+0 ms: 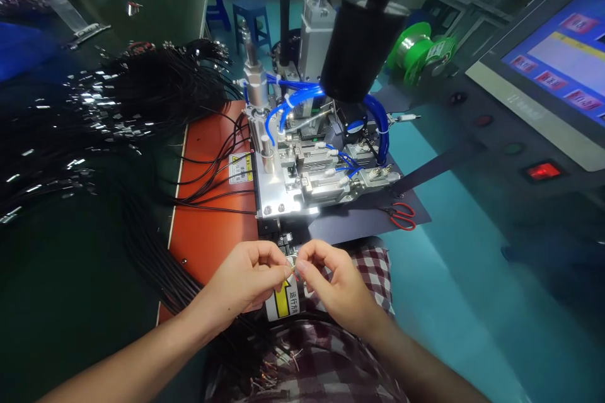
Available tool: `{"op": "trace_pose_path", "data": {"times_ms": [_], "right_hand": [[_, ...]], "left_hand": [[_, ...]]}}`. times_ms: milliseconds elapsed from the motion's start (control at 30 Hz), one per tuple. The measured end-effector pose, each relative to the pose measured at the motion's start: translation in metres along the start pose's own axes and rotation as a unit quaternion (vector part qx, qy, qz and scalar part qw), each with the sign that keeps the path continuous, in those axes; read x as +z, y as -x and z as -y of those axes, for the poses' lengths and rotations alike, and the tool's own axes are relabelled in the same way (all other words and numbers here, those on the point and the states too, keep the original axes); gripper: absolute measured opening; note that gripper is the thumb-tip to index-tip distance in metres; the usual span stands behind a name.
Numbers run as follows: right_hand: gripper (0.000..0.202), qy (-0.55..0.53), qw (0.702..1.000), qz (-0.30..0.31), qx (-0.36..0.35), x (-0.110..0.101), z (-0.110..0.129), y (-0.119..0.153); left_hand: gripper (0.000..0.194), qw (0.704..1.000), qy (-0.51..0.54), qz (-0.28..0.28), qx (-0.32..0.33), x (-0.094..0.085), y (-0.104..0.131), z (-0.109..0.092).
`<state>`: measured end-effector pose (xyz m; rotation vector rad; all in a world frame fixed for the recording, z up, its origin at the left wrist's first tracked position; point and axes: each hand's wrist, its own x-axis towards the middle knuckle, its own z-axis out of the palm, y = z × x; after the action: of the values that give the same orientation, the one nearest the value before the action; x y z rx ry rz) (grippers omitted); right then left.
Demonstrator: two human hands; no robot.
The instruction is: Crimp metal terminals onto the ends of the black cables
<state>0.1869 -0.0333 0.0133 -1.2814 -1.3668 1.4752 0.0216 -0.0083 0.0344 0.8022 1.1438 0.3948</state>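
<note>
My left hand (258, 274) and my right hand (333, 280) meet fingertip to fingertip in front of the machine. Pinched between them are thin coloured wires (293, 268), with a bit of red and yellow-green showing; their ends are mostly hidden by the fingers. Just beneath lies a white label with a yellow arrow (282, 299). A bundle of black cables (161, 264) runs down past my left forearm. On my lap, a cluster of stripped wire ends (267, 374) rests on checked cloth (326, 359).
Ahead stands a metal machine (283, 192) with blue air hoses (302, 97), beside an orange plate (203, 170). Red-handled scissors (403, 216) lie on the dark plate to the right. A black nozzle (354, 50) hangs above. Piled cables (142, 94) fill the left; a screen (558, 63) stands right.
</note>
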Motion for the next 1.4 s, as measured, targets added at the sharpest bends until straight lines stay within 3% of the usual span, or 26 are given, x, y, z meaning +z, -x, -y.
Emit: {"op": "trace_pose_path", "data": {"times_ms": [200, 567, 733, 867, 1133, 1300, 1400], "right_hand": [[0.014, -0.097, 0.994, 0.019, 0.049, 0.0019, -0.0030, -0.0007], [0.012, -0.139, 0.988, -0.006, 0.067, 0.0074, -0.0039, -0.0047], [0.009, -0.099, 0.993, -0.049, 0.047, 0.0092, -0.0022, -0.0001], [0.008, -0.096, 0.994, -0.019, 0.052, 0.0036, 0.0009, -0.0015], [0.011, 0.015, 0.998, -0.044, -0.043, 0.0032, 0.0036, -0.0088], [0.013, 0.023, 0.997, -0.056, -0.047, 0.0055, -0.0002, -0.0048], [0.013, -0.012, 0.999, -0.050, -0.010, 0.0064, -0.0039, -0.0023]], "left_hand": [[0.020, 1.000, 0.018, -0.002, 0.003, -0.0001, 0.0006, 0.0012], [0.020, 1.000, 0.003, -0.022, 0.010, 0.0023, 0.0025, 0.0004], [0.020, 1.000, 0.013, -0.019, 0.010, 0.0005, 0.0020, 0.0040], [0.019, 1.000, 0.019, -0.011, 0.004, 0.0003, 0.0007, 0.0041], [0.021, 1.000, 0.024, -0.007, 0.005, 0.0028, 0.0010, 0.0018], [0.021, 1.000, 0.021, -0.008, -0.004, 0.0039, 0.0006, -0.0001], [0.021, 1.000, 0.019, -0.010, -0.006, 0.0046, 0.0008, -0.0019]]}}
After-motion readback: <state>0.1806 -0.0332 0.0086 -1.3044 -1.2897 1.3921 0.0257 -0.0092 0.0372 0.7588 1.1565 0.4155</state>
